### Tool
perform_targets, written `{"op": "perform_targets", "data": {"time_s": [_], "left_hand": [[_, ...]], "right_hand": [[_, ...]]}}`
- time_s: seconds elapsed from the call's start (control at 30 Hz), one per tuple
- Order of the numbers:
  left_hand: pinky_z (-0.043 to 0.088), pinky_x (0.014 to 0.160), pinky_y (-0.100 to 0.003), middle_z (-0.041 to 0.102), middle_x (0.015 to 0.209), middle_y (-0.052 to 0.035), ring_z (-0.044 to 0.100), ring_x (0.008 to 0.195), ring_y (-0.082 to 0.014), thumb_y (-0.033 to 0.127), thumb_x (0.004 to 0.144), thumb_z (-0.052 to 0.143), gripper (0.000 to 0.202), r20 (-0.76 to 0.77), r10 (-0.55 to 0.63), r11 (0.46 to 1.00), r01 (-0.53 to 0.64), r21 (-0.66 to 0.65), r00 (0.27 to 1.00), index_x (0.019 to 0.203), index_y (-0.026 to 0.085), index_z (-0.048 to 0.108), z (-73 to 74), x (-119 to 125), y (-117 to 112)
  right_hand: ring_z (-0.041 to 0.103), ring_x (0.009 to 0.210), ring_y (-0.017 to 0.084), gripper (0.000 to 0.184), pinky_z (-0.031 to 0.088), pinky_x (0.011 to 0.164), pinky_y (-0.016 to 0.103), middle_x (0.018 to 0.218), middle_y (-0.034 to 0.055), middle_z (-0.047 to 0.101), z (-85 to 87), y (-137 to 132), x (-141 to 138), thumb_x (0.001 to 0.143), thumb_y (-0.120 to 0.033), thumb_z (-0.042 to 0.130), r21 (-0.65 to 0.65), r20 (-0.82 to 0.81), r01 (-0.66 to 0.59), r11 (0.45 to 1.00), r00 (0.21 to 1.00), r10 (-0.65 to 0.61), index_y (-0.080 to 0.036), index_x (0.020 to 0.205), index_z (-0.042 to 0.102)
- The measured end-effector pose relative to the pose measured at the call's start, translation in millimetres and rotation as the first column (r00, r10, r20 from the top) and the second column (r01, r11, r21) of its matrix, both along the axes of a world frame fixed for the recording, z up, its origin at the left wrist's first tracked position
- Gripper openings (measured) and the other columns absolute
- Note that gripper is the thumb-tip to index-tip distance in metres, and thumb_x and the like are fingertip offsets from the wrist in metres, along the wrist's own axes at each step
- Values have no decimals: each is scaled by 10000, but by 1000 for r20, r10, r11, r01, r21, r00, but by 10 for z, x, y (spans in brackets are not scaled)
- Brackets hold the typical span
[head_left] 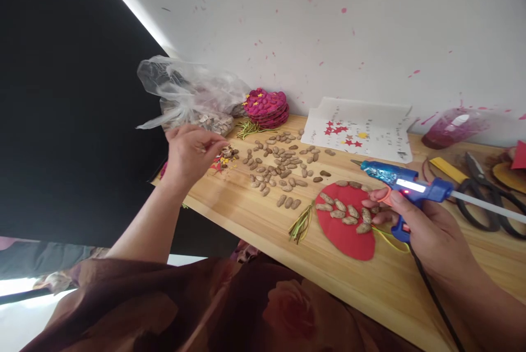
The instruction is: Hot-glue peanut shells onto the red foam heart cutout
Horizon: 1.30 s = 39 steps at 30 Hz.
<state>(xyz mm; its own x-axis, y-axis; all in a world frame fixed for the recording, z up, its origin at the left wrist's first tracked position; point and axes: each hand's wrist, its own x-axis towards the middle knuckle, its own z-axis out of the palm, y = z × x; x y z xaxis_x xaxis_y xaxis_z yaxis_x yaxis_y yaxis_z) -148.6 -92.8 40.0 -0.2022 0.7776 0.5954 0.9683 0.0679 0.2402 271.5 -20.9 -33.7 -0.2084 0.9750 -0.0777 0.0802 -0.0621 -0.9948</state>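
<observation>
My right hand (427,231) grips a blue hot glue gun (400,181), its red light on and its nozzle pointing left above a red paper shape (345,231). Several peanuts (344,211) lie in rows on that red shape. My left hand (189,150) hovers at the table's far left, fingers curled in a pinch over small scraps (225,158) next to a clear plastic bag of peanuts (193,101). Whether anything sits between those fingers is hidden. Loose peanuts (279,168) are scattered between the two hands.
A stack of pink-red decorated discs (266,107) stands by the wall. A white sheet with red and yellow stars (357,130), a pink-stained cup (450,127), black scissors (489,198) and green stems (302,224) lie on the wooden table (382,281). The gun's black cord (435,297) runs off the front edge.
</observation>
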Motion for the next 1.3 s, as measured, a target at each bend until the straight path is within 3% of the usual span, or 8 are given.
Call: {"op": "perform_targets", "data": {"time_s": [0.17,0.37,0.6,0.73,0.87,1.0,1.17,1.3], "left_hand": [[374,935,-471,737,973,-66,601,1038,-288,294,873,695,106,-1,-185,946,178,-272,983,896,267,795,-153,322,57],[369,864,-463,722,1007,-87,548,1043,-301,213,862,660,156,-41,-239,889,202,-411,970,953,254,780,-358,439,177],[368,855,-479,738,941,-94,566,1014,-303,193,864,632,139,-50,-211,906,176,-384,976,823,225,762,-464,537,214],[407,872,-461,734,893,-79,604,949,-275,232,841,627,117,184,-152,938,200,-284,971,778,197,719,-448,490,224],[455,689,-329,647,728,-16,578,688,-173,398,794,667,199,693,-50,992,115,-48,719,786,200,649,-428,215,259],[412,584,-266,580,688,10,527,608,-122,454,752,722,282,842,15,993,-106,50,539,789,206,591,-398,-111,248],[481,719,-311,668,774,-27,616,745,-171,389,779,726,239,772,105,988,-153,-10,627,875,179,665,-337,-294,120],[462,942,-435,735,933,-67,649,958,-288,183,685,745,309,462,209,978,-180,-106,862,994,178,741,-267,-339,34]], "right_hand": [[701,733,172,294,605,614,253,947,48,745,4,-2,-5,875,-515,723,10,-9,-8,1000,1000,8,-229,936,755],[707,762,185,296,601,607,254,922,53,749,43,-11,-29,868,-517,730,28,-8,-4,1000,1000,4,-225,914,750],[701,719,165,299,602,622,252,929,47,758,41,-17,-42,866,-515,735,4,-19,2,1000,1000,-2,-223,923,762],[697,698,154,278,595,626,246,925,44,761,15,-12,-22,885,-487,727,0,-23,-7,1000,1000,7,-217,942,759],[699,671,154,280,592,624,251,901,43,764,23,-18,-15,888,-483,724,-1,-23,-19,1000,1000,19,-212,949,758],[707,683,165,318,589,608,256,910,52,765,35,-22,-19,870,-518,730,-4,-5,-4,1000,1000,4,-206,920,759],[700,712,175,327,587,635,279,957,67,770,-1,-2,0,883,-516,716,-14,-5,-8,1000,1000,8,-197,948,746],[683,636,157,339,577,624,280,906,59,774,25,-12,-15,877,-524,720,-1,-14,-10,1000,1000,10,-192,942,743]]}}
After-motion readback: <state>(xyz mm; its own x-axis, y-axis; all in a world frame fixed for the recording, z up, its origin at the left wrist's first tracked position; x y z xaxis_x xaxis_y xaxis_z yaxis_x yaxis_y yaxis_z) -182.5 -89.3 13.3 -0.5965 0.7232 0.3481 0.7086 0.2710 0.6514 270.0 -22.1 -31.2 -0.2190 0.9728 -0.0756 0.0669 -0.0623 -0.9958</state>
